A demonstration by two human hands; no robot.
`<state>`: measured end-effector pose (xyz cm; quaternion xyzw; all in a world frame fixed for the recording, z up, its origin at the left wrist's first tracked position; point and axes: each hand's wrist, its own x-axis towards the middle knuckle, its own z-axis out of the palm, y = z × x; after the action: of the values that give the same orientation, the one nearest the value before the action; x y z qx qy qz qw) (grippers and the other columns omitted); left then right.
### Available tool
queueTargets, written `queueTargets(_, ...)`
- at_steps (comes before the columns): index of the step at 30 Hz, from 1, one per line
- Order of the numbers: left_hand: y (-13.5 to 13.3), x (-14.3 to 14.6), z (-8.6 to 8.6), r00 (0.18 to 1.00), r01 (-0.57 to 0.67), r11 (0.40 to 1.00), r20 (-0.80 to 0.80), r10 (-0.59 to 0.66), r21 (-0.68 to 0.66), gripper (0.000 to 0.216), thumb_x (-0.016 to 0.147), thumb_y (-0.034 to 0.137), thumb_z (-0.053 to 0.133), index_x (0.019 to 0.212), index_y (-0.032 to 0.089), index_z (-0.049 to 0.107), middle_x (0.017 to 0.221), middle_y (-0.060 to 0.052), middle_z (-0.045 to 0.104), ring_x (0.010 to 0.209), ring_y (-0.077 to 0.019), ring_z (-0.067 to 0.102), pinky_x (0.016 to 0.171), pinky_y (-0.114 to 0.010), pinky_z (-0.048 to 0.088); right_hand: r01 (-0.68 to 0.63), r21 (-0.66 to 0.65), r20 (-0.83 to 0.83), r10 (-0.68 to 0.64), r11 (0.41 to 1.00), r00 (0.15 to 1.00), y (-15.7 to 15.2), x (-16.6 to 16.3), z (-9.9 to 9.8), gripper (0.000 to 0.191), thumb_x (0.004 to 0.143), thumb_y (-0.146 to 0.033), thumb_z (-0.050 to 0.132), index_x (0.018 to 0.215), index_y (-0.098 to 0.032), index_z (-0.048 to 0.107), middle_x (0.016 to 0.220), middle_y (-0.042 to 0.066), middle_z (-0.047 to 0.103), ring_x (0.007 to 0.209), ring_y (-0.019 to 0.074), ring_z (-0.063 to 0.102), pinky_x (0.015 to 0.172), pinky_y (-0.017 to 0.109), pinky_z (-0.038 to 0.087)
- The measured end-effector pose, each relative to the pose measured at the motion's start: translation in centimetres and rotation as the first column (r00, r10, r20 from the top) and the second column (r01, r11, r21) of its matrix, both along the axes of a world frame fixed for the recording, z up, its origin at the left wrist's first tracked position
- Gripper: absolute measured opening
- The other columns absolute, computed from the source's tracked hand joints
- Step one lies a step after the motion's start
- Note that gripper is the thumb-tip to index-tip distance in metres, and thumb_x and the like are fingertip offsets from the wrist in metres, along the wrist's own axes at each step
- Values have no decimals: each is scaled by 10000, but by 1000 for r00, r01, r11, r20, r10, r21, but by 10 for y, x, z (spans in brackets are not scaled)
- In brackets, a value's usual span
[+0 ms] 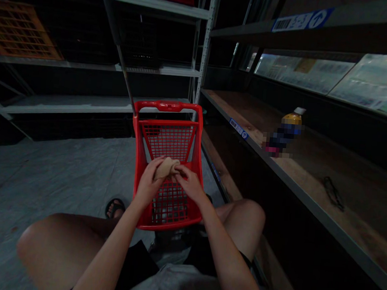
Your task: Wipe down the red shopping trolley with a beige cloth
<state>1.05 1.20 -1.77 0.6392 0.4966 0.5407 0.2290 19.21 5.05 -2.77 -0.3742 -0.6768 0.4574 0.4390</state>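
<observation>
Both of my hands hold a bunched beige cloth (pixel 166 167) over a red plastic shopping basket (pixel 167 227). My left hand (pixel 149 178) grips the cloth's left side, thumb and fingers curled about it. At the other side, the fingers of my right hand (pixel 188 181) are pinched on its right end. The cloth looks folded or rolled; its exact kind is not clear. Below it shows the grid floor of the basket, whose far end has a raised red handle (pixel 168 106). My knees lie to either side of the basket.
Along my right runs a wooden shelf (pixel 315 172) bearing a bottle (pixel 290 126) with a white cap and a pair of dark glasses (pixel 333 192). White metal racks (pixel 99 104) with an orange crate (pixel 21 28) stand ahead. A thin pole (pixel 124 68) leans behind the basket.
</observation>
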Motion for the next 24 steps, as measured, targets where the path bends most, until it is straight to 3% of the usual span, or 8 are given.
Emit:
queueTargets(2, 0, 7, 2, 979, 199, 980, -42, -200, -25, 567, 840, 201, 596, 1407, 225, 577, 1545, -113, 542, 1437, -240, 510, 1223, -436, 392, -111, -43, -29, 110, 993, 993, 0, 1, 0, 361, 798, -309, 611, 1126, -221, 736, 1188, 53, 767, 1119, 230, 700, 1072, 417, 512)
queueTargets(4, -1, 6, 8, 960, 267, 960, -58, -272, -87, 604, 845, 166, 570, 1444, 246, 555, 1510, -94, 583, 1387, -221, 560, 1195, -418, 431, -176, -111, -64, 169, 978, 983, 0, 4, 0, 402, 759, -289, 632, 1138, -234, 752, 1203, 46, 773, 1168, 249, 688, 1102, 444, 495)
queueTargets(8, -12, -24, 28, 994, -8, 1000, -113, 10, 14, 442, 845, 136, 535, 1245, 241, 692, 1292, -70, 712, 1210, -221, 651, 1125, -420, 492, -318, -202, -128, 297, 926, 946, -1, 7, 4, 588, 793, -313, 651, 1381, -294, 643, 1344, 34, 719, 1133, 226, 707, 1065, 438, 524)
queueTargets(11, -32, -53, 28, 957, -208, 973, -186, 224, 100, 399, 818, 101, 498, 1126, 222, 722, 1293, -85, 683, 1228, -233, 624, 1140, -455, 479, -220, -188, -45, 216, 957, 975, -7, 3, 3, 522, 881, -343, 598, 1400, -288, 618, 1268, 45, 747, 1061, 199, 723, 1032, 415, 540)
queueTargets(14, -57, -68, 11, 921, -54, 999, -386, 51, 4, 456, 779, 64, 489, 1136, 221, 726, 1459, -92, 584, 1398, -258, 518, 1223, -514, 394, -92, -142, 122, 110, 986, 986, -25, -13, -6, 363, 938, -377, 563, 1251, -261, 705, 1200, 55, 768, 1158, 225, 695, 1095, 442, 495)
queueTargets(16, -64, -70, -2, 880, 49, 997, -469, -70, -57, 481, 778, 60, 507, 1179, 215, 722, 1562, -92, 503, 1530, -289, 362, 1276, -561, 295, -144, -138, 217, 172, 980, 961, -44, -28, -14, 380, 956, -407, 564, 1282, -262, 697, 1278, 71, 743, 1204, 251, 683, 1115, 466, 478)
queueTargets(19, -39, -73, -13, 867, 56, 997, -492, -76, -55, 463, 796, 56, 503, 1175, 186, 736, 1603, -100, 463, 1593, -298, 230, 1297, -592, 221, -293, -175, 302, 335, 940, 893, -70, -48, -20, 507, 946, -435, 610, 1420, -256, 619, 1399, 104, 683, 1278, 291, 654, 1134, 489, 464)
queueTargets(24, 64, -95, -9, 920, 2, 1000, -393, 3, 11, 447, 726, 13, 496, 1052, 154, 769, 1566, -95, 509, 1545, -287, 329, 1297, -605, 203, -488, -154, 360, 509, 859, 782, -78, -55, -15, 475, 944, -486, 633, 1374, -288, 667, 1408, 79, 681, 1305, 294, 638, 1139, 475, 462)
